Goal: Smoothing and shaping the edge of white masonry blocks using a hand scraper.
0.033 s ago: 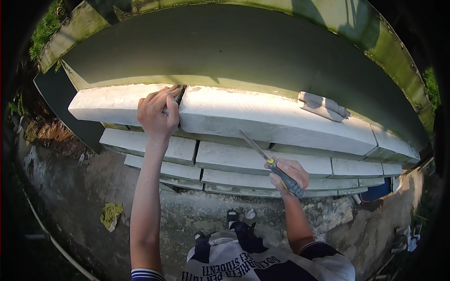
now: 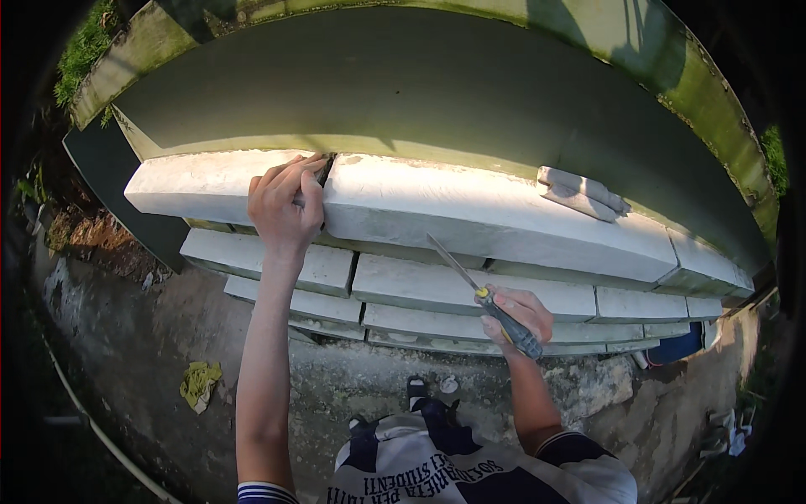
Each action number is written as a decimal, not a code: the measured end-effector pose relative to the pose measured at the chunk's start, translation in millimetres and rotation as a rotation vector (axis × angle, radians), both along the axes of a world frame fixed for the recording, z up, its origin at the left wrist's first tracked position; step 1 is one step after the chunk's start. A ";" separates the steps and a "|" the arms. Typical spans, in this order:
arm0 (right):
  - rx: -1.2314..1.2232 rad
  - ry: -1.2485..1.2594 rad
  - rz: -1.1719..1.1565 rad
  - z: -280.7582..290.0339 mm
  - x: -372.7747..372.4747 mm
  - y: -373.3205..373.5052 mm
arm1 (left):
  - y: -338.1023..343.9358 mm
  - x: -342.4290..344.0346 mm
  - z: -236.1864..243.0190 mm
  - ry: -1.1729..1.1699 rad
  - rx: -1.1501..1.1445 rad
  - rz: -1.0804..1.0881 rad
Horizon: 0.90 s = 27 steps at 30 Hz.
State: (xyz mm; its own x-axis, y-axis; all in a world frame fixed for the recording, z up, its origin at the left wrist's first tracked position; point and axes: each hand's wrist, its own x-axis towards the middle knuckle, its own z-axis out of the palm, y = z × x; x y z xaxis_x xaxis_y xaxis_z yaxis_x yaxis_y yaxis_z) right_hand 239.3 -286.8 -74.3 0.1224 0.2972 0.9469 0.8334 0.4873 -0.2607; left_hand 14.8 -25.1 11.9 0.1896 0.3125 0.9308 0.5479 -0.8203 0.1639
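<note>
My left hand (image 2: 285,202) lies over the right end of the left white top block (image 2: 193,181), at the dark gap (image 2: 326,168) beside the longer white block (image 2: 470,202). Its fingers are bent and pressed together; the thumb points up toward the gap. Whatever the fingertips hold, if anything, is hidden. In front of the longer block, my right hand (image 2: 525,315) is wrapped round a narrow-bladed hand tool (image 2: 504,323) with a grey-and-yellow handle. Its thin metal blade slants up and left, the tip near the block's front face; contact cannot be made out.
A pale grey, ridged object (image 2: 579,193) sits on the long block. Below are lower rows of white blocks (image 2: 470,290). Behind rises a dark wall (image 2: 403,84) with a mossy rim. On the concrete ground (image 2: 319,395) lies a yellow-green cloth (image 2: 200,383); a pipe (image 2: 101,433) runs at left.
</note>
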 end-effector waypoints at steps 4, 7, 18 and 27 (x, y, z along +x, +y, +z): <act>0.015 -0.057 0.107 26.0 7.8 -5.6 | -21.2 7.4 2.3 0.024 0.133 -0.011; 0.069 -0.019 0.269 29.4 11.4 -2.4 | -23.2 19.5 -6.3 0.053 0.146 0.000; 0.192 0.119 0.806 82.3 -4.6 27.5 | -34.1 41.9 -14.6 -0.059 0.085 0.076; -0.055 0.277 0.742 96.1 -15.4 31.8 | -33.0 42.7 -18.5 -0.068 0.075 0.062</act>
State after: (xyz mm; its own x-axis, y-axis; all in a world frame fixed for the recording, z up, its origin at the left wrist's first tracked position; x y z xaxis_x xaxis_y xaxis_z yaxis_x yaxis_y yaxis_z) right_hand 224.0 -255.1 21.8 0.1031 0.4388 0.8927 0.1973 0.8706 -0.4507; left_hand 57.5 -58.1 -6.6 0.1077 0.2512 0.9619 0.5880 -0.7963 0.1421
